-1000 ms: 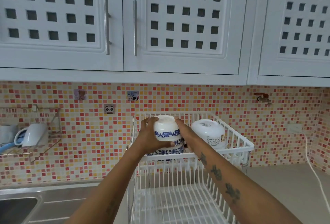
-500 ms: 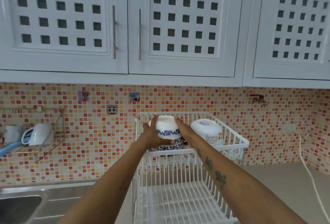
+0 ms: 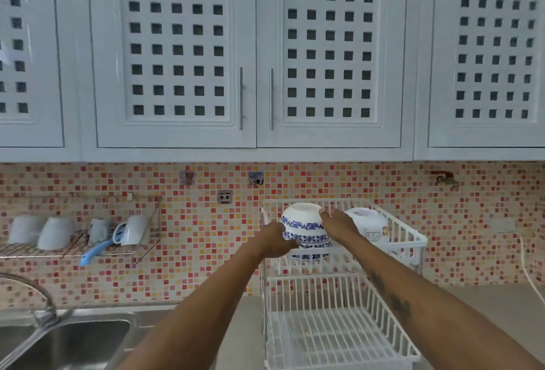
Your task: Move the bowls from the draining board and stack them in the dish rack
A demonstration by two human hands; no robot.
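A stack of upside-down white bowls with blue flower bands (image 3: 309,234) stands in the upper tier of the white wire dish rack (image 3: 413,241). My left hand (image 3: 275,241) wraps the lower left side of the stack, thumb across the front. My right hand (image 3: 339,223) presses on the right side of the top bowl (image 3: 302,213). Just right of the stack, another upturned white bowl with small print (image 3: 370,223) sits in the same tier, partly hidden by my right hand.
The rack's lower tier (image 3: 339,337) holds nothing visible. A steel sink (image 3: 73,340) with a tap (image 3: 38,296) lies at the lower left. A wall rack with cups (image 3: 73,231) hangs on the mosaic tiles. White cupboards (image 3: 265,148) overhang, and a cable (image 3: 528,269) runs down at the right.
My left hand has slid from the top bowl down to the lower part of the stack. The right hand stays on the top bowl. The view has shifted left.
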